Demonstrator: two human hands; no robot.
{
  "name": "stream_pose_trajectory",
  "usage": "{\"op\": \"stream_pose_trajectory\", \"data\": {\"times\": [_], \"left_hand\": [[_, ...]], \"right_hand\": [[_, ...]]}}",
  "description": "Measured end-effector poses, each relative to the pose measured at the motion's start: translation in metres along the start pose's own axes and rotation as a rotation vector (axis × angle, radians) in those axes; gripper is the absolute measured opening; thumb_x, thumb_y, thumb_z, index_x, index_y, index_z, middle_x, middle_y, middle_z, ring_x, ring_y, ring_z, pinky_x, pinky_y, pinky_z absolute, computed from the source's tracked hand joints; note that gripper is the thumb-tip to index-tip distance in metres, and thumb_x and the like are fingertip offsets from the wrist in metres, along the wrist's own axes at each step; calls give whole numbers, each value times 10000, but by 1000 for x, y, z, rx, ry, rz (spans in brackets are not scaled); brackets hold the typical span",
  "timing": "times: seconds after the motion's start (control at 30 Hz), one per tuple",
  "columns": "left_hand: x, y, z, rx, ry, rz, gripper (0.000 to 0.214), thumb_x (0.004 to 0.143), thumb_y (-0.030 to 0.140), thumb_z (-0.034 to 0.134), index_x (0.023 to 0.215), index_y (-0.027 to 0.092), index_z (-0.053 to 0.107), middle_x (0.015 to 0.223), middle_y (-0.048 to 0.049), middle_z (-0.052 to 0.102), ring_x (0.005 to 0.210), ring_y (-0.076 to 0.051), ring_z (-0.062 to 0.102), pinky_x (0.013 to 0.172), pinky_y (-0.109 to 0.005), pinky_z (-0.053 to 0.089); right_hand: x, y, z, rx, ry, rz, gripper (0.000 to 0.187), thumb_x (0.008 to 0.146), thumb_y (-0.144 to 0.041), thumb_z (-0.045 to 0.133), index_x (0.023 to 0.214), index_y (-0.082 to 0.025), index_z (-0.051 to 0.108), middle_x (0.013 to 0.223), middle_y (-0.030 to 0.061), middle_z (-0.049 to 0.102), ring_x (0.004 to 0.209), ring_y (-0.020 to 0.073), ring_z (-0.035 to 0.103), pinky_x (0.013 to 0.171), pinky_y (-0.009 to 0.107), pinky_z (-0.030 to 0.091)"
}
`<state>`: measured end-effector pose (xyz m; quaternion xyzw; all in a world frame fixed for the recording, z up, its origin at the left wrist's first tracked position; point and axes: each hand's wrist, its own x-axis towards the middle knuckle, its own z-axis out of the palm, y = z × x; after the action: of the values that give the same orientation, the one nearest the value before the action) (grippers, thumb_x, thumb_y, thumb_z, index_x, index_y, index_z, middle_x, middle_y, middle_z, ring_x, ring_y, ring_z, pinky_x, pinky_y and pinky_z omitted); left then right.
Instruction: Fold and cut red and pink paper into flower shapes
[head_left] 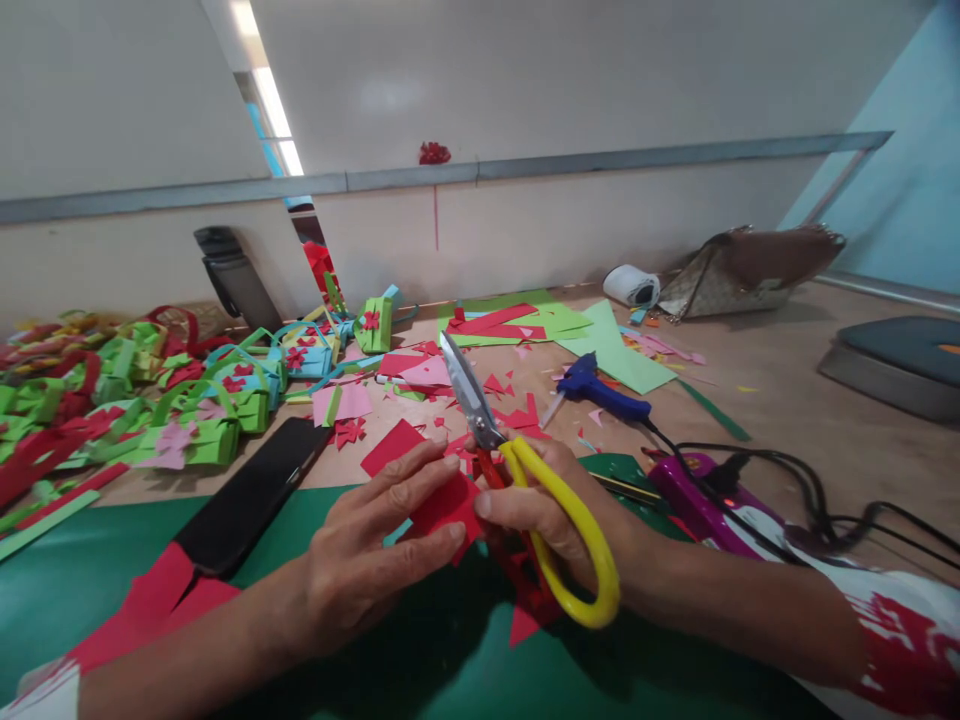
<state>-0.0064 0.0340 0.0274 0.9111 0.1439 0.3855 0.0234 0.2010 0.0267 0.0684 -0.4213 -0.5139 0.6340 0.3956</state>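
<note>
A folded-looking piece of red paper (448, 508) lies between the fingers of my left hand (375, 545). The thumb and fingertips of my right hand (536, 500) meet its right edge. My right hand also holds a pair of scissors (487, 436) with a large yellow handle, its metal blades pointing up and away. Below that hand, a red handle-like shape is partly hidden. Another red paper piece (394, 447) shows just beyond my left fingers. Small red scraps (499, 385) are scattered past the blades.
A black phone (259, 490) rests on the green mat (315, 660). Several green and blue paper baskets (202, 435) crowd the left. A blue glue gun (604, 390) and a purple power strip (697, 495) with black cables lie right. Behind stand a bottle (236, 280) and a handbag (750, 270).
</note>
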Motion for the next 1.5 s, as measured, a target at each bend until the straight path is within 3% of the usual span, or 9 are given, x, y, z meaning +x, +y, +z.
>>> {"op": "stream_pose_trajectory", "data": {"times": [0.13,0.23,0.33,0.43,0.63,0.93,1.1,1.27,1.5], "left_hand": [[7,1,-4,29,63,-149,441,801,0,508,1179,210,594,1324,-110,540,1290,-272,408,1050,-430,361],[19,1,-12,-72,255,-534,434,844,71,498,1224,270,560,1270,-44,593,1242,-221,468,1059,-384,349],[30,-3,-18,-518,490,-994,303,889,286,506,1181,243,571,1169,-61,648,1109,-226,575,898,-350,486],[34,-7,-15,-1038,548,-1249,349,875,433,489,1076,173,607,1029,-108,688,933,-244,644,661,-316,548],[29,2,1,-1279,244,-1212,305,830,370,592,910,94,691,894,-160,709,802,-232,668,592,-260,522],[31,10,3,-1169,325,-1264,270,811,352,608,789,98,698,768,-111,695,577,-141,617,461,-198,478],[33,15,-2,-1019,218,-1260,308,786,374,624,818,82,716,739,-103,693,522,-126,557,455,-216,458],[37,17,-7,-847,213,-1251,227,740,317,672,620,127,703,501,14,579,449,-68,417,447,-171,340],[36,15,-8,-868,262,-1206,162,741,272,659,694,122,698,563,5,604,484,-72,463,457,-165,342]], "right_hand": [[1,-7,-3,-62,67,-56,206,563,-93,628,696,-186,503,521,-96,506,421,55,428,391,176,325],[4,-11,-8,-114,101,-97,275,548,-69,636,769,-187,525,557,-99,505,439,54,420,401,175,331],[6,-14,-10,-206,116,-114,322,558,-89,642,845,-192,538,554,-103,497,439,63,427,396,181,324],[6,-14,-10,-266,158,-117,265,578,-128,640,797,-201,510,528,-108,468,431,65,406,393,185,312],[7,-6,-11,-294,109,-92,206,610,-195,637,735,-206,475,580,-82,475,464,78,426,430,200,357],[8,4,-9,-314,46,-19,329,578,-221,658,884,-186,544,617,-48,559,511,116,498,483,233,413],[9,7,-11,-280,59,-55,383,589,-264,733,925,-186,567,640,-49,559,526,106,488,478,222,407],[12,9,-12,-232,131,-95,572,485,-258,838,986,-196,570,731,-28,590,617,131,536,546,237,453],[9,6,-12,-259,79,-45,552,671,-429,742,1080,-173,474,649,-71,502,499,91,467,441,202,376]]}}
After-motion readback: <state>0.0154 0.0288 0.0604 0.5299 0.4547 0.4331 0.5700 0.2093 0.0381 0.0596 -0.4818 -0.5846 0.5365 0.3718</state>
